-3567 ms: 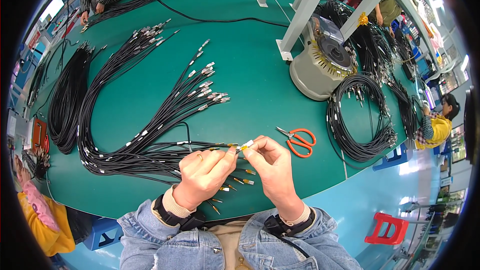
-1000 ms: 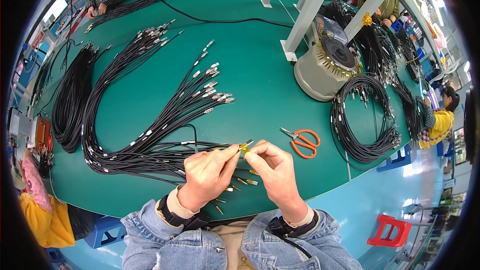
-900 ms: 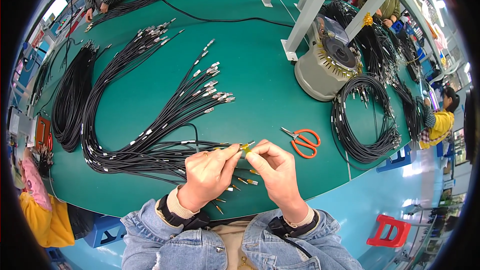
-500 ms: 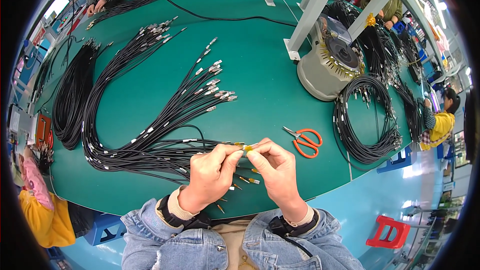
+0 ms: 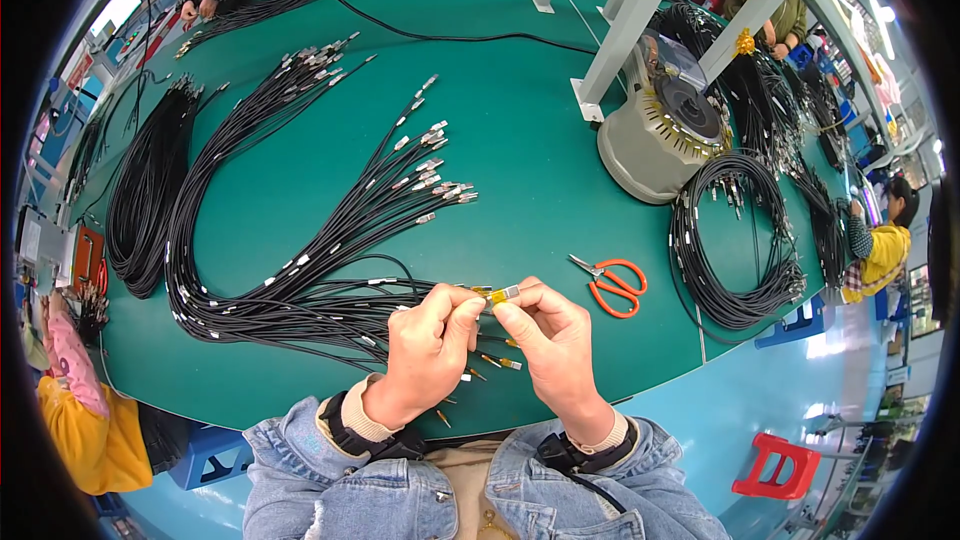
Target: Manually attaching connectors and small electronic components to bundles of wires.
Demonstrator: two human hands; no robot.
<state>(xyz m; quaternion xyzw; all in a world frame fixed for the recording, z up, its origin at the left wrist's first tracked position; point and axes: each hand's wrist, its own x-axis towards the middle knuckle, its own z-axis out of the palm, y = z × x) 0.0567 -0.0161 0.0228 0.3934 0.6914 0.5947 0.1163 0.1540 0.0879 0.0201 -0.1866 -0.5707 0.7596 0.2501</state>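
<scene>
Between my two hands is a cable connector point(image 5: 503, 294), with a silvery metal end and yellow tape wrapped behind it. My left hand point(image 5: 425, 350) pinches it from the left, thumb against forefinger. From the other side, the closed thumb and forefinger of my right hand point(image 5: 550, 340) grip its taped part. A bundle of black cables point(image 5: 290, 305) runs in from the left and passes beneath my left hand. Several taped cable ends stick out below my hands. Orange-handled scissors point(image 5: 617, 288) lie just right of my right hand, blades partly apart.
A round grey tape dispenser point(image 5: 640, 155) stands at the right beside metal posts point(image 5: 620, 35). Near it lies a coil of black cables point(image 5: 735, 240). More cable bundles point(image 5: 150, 190) cover the green table's left side. Other people work around the table; a red stool point(image 5: 778, 465) stands on the floor.
The connector's silvery end now shows above my right fingertips, where before mostly its yellow tape was visible. Both hands stay in nearly the same place, still pinching.
</scene>
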